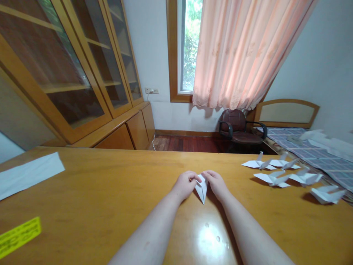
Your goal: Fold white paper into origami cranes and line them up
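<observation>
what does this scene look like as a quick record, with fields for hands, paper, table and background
hands: left hand and right hand both hold the folded paper
folded paper: white, its narrow tip pointing toward the person
table: brown, glossy
finished pieces: five white paper birds, at the table's right
table's left: white sheet; yellow label, writing too blurred to read
background: glass-door cabinet, pink curtain beside a window, dark chair, bed
</observation>
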`<state>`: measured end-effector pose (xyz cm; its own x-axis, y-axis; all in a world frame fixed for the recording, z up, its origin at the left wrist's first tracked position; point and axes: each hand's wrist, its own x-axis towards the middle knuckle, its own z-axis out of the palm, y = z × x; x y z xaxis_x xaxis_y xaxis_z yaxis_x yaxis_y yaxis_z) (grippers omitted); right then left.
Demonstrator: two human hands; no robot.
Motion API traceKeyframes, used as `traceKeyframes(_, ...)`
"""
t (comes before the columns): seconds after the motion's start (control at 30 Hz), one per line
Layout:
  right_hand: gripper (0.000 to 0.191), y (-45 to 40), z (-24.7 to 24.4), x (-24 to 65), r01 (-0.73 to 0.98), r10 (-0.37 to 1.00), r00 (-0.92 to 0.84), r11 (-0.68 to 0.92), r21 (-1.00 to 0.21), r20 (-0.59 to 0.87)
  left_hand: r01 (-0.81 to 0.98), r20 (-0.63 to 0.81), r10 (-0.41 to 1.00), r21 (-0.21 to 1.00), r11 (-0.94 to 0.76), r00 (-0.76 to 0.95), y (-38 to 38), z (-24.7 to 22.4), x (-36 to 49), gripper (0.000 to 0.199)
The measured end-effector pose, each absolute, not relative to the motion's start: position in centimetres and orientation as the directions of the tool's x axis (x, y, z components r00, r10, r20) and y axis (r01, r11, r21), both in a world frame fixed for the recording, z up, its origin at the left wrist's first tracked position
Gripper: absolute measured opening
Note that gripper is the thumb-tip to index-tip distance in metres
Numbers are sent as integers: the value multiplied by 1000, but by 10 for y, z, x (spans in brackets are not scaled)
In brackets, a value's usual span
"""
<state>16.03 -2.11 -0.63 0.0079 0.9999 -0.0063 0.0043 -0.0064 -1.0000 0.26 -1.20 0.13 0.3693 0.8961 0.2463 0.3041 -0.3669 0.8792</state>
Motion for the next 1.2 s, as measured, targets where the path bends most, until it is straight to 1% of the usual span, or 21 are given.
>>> traceKeyframes(0.07,31,-21,-5,160,72,1000,27,-4,-997,-2,274,264,878,880,-389,400,-13,3,2,24)
traceKeyframes(0.17,32,-21,-8,161,123,1000,17,2,-992,4,247,280,862,879,-407,423,-14,6,0,20)
traceKeyframes(0.2,32,-20,-8,161,140,1000,8,5,-990,6,253,282,860,875,-413,426,-14,7,0,22)
traceKeyframes(0.27,32,-20,-9,162,166,1000,-11,12,-986,11,285,277,863,864,-416,421,-13,8,0,29)
traceKeyframes(0.33,32,-20,-8,162,182,1000,-18,19,-983,16,330,252,883,858,-393,395,-12,7,0,32)
traceKeyframes(0.43,31,-21,-4,161,197,1000,-16,28,-980,25,407,196,929,856,-318,314,-10,3,2,22)
traceKeyframes(0.5,30,-21,-2,160,193,1000,-15,28,-981,26,408,186,943,866,-289,275,-9,-1,4,19)
traceKeyframes(0.67,29,-22,-4,160,100,1000,-5,-4,-995,-4,290,166,958,929,-232,234,-8,-7,5,22)
traceKeyframes(0.8,26,-22,-6,161,62,999,-11,-35,-997,-36,278,202,958,926,-254,203,-6,-9,4,24)
traceKeyframes(0.9,25,-23,-4,162,72,999,-26,-36,-997,-38,254,216,953,930,-267,211,-7,-8,4,24)
traceKeyframes(1.03,25,-24,-1,161,82,999,-3,-41,-996,-41,184,176,951,957,-226,254,-8,-6,5,33)
traceKeyframes(1.07,25,-24,-1,161,82,999,2,-39,-996,-39,188,164,952,958,-216,260,-8,-5,5,33)
traceKeyframes(1.2,26,-23,-3,161,86,1000,7,-29,-996,-29,270,124,952,941,-202,279,-9,-1,3,26)
